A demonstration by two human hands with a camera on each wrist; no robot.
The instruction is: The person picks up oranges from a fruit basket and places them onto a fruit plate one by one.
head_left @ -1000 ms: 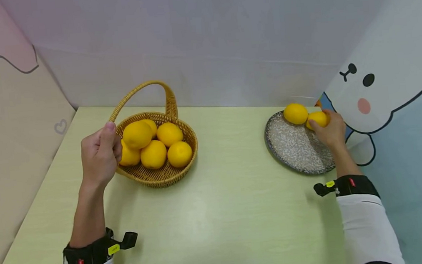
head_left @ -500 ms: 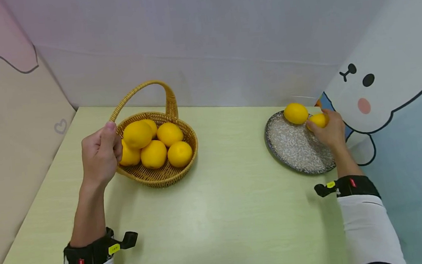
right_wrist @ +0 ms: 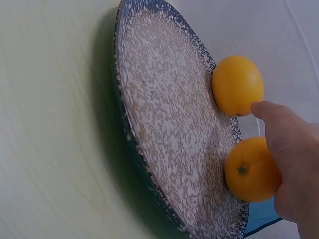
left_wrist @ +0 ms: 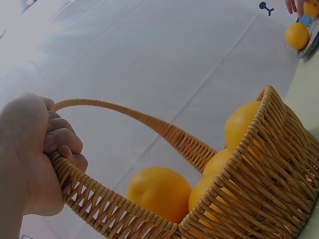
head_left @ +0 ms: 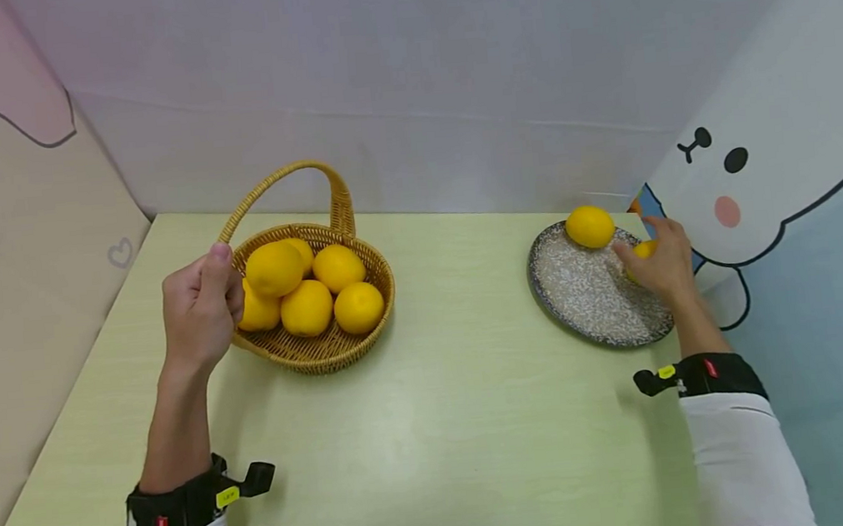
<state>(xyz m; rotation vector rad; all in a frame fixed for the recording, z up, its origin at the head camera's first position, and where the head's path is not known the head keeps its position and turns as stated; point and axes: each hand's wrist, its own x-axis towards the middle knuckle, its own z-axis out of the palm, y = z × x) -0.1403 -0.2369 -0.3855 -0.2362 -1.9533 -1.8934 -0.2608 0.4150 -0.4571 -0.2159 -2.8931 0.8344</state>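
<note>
My left hand grips the handle of a round wicker basket, its fingers curled round the left side of the arch. Several oranges lie inside, one perched on top of others. Over at the right, a speckled grey plate with a dark rim bears two oranges. One orange sits at the plate's back edge. The other orange, its green stem end showing in the right wrist view, rests beside it. Around that second one my right hand is spread, thumb extended and lifted away, partly hiding it.
Both the basket and the plate stand on a pale green table. A whitish wall covering rises right behind them, and a printed panel closes off the right side near the plate.
My right hand has loosened from the orange, thumb and fingers spreading apart, and shifted slightly right. That orange now sits a little lower and nearer on the plate. My left hand and the basket stay put.
</note>
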